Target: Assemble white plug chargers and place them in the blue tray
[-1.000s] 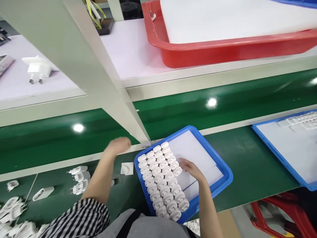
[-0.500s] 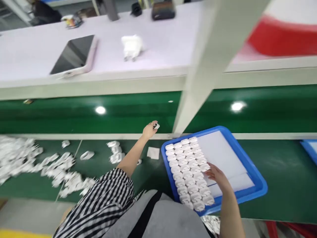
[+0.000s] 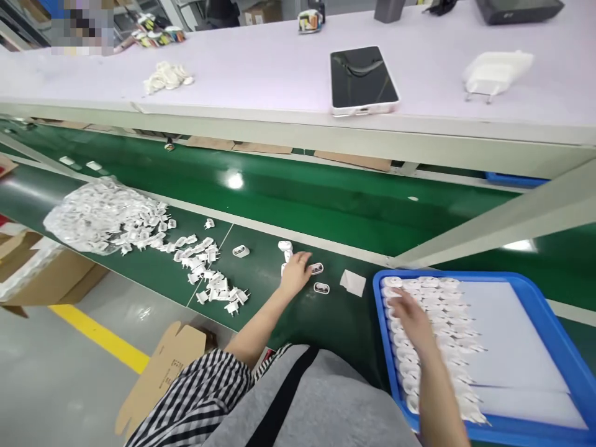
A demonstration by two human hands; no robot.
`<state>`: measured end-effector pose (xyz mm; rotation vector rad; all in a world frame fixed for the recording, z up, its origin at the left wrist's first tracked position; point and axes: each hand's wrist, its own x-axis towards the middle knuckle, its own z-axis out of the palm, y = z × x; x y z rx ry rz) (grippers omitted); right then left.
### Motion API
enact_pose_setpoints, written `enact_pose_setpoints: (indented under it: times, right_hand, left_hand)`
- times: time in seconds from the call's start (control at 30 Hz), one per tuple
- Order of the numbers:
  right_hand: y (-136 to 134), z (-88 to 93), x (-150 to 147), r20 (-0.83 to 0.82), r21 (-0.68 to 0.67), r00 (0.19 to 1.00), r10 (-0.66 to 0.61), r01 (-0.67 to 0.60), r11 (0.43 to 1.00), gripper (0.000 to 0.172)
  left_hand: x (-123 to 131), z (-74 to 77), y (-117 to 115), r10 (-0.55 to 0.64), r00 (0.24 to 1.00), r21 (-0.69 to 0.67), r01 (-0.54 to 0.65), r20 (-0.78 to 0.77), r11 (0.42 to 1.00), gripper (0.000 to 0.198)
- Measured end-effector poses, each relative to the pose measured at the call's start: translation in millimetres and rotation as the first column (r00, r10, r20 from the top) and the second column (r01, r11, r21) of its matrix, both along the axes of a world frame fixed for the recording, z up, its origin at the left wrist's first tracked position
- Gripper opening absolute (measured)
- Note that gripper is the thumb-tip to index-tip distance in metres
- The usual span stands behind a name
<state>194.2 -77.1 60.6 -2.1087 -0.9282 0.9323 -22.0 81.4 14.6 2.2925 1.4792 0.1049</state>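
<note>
My left hand (image 3: pixel 297 273) is over the green work surface, fingers loosely apart. Just beyond its fingertips lies a white charger housing (image 3: pixel 316 268) with a dark inside, and a second housing (image 3: pixel 321 288) lies a little nearer to me. White charger pieces (image 3: pixel 285 246) show behind the hand, partly covered by it. My right hand (image 3: pixel 412 313), smeared by motion, is above the left side of the blue tray (image 3: pixel 535 285). Rows of white plug chargers (image 3: pixel 449 332) fill that side; whether the right hand holds one cannot be made out.
A pile of white plugs in a clear bag (image 3: pixel 102 211) and loose plugs (image 3: pixel 216 285) lie to the left. A white paper square (image 3: pixel 352 282) lies beside the tray. A slanted post (image 3: pixel 493 217) stands behind it. The shelf above holds a phone (image 3: pixel 363 77) and a white charger (image 3: pixel 498 71).
The view has swung left. My left hand has come back from the far edge to the housings, and the piece it held no longer shows in it. My right hand has moved to the tray's far-left corner.
</note>
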Motion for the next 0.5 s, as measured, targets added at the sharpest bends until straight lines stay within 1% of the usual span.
enact_pose_setpoints:
  times: [0.03, 0.07, 0.1, 0.13, 0.17, 0.2, 0.23, 0.3, 0.33, 0.4, 0.5]
  right_hand:
    - [21.6, -9.1, -23.8, -0.037, -0.013, 0.984, 0.172, -0.173, 0.985, 0.038]
    - [42.3, -18.2, -47.3, -0.045, -0.037, 0.951, 0.305, -0.306, 0.951, 0.039]
    - [61.6, -26.6, -69.5, -0.039, -0.068, 0.911, 0.411, -0.413, 0.908, 0.041]
    - [79.4, -33.7, -89.7, -0.018, -0.099, 0.866, 0.500, -0.499, 0.861, 0.042]
    - [95.3, -39.3, -107.3, 0.004, -0.137, 0.825, 0.565, -0.559, 0.818, 0.045]
    - [109.4, -43.7, -122.0, 0.018, -0.160, 0.802, 0.597, -0.587, 0.793, 0.050]
    - [121.6, -46.9, -134.0, 0.032, -0.180, 0.786, 0.617, -0.603, 0.778, 0.055]
    - [139.8, -52.3, -150.3, 0.041, -0.201, 0.775, 0.631, -0.612, 0.765, 0.061]
    - [145.7, -55.2, -155.5, 0.040, -0.211, 0.767, 0.640, -0.619, 0.756, 0.061]
    - [151.8, -62.6, -162.5, 0.034, -0.226, 0.753, 0.657, -0.635, 0.739, 0.058]
    - [150.6, -75.2, -168.5, 0.008, -0.260, 0.762, 0.648, -0.624, 0.737, 0.057]
  left_hand:
    - [-16.1, 3.5, 4.2, 0.113, 0.993, -0.009, -0.113, -0.030, 0.994, 0.041]
    - [-32.3, 4.6, 8.8, 0.219, 0.972, -0.042, -0.223, -0.086, 0.974, 0.045]
    - [-47.4, 2.9, 13.2, 0.285, 0.947, -0.096, -0.301, -0.149, 0.949, 0.052]
    - [-60.0, -1.6, 16.8, 0.297, 0.935, -0.163, -0.329, -0.194, 0.930, 0.061]
    - [-69.2, -8.5, 19.3, 0.265, 0.943, -0.228, -0.308, -0.200, 0.924, 0.070]
    - [-75.0, -17.1, 20.3, 0.211, 0.964, -0.279, -0.250, -0.163, 0.927, 0.078]
    - [-77.4, -26.5, 20.0, 0.153, 0.984, -0.307, -0.175, -0.093, 0.935, 0.082]
    - [-75.6, -44.6, 16.7, 0.081, 0.994, -0.299, -0.055, 0.076, 0.953, 0.082]
    - [-73.3, -52.1, 14.5, 0.073, 0.986, -0.282, -0.029, 0.149, 0.959, 0.079]
    - [-70.2, -63.2, 10.6, 0.091, 0.961, -0.262, -0.020, 0.262, 0.965, 0.076]
    - [-73.6, -72.2, 6.4, 0.167, 0.918, -0.260, -0.073, 0.359, 0.963, 0.082]
